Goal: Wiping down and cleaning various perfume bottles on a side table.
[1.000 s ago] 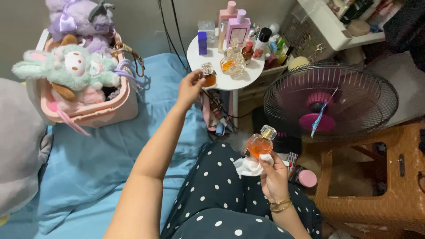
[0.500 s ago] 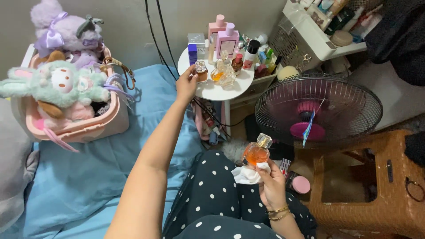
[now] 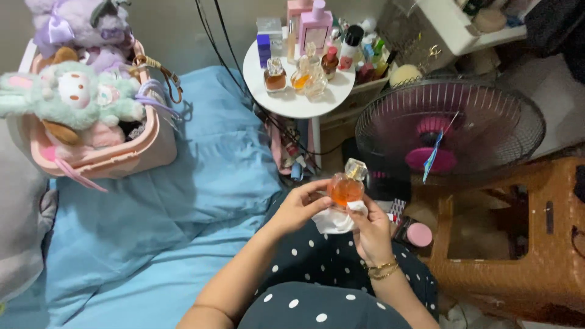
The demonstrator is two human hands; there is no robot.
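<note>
Pulling back from the round white bench (image 3: 298, 100), the left hand (image 3: 298, 207) now joins the right hand (image 3: 368, 234) on one orange perfume bottle (image 3: 345, 189), both grasping it with a white cloth (image 3: 335, 220) above the lap. Three small amber bottles (image 3: 301, 76) stand on the bench, the leftmost just set there.

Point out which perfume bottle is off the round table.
The round orange perfume bottle with the clear faceted cap, held in both hands over the lap; the others stand on the white round table.
</note>
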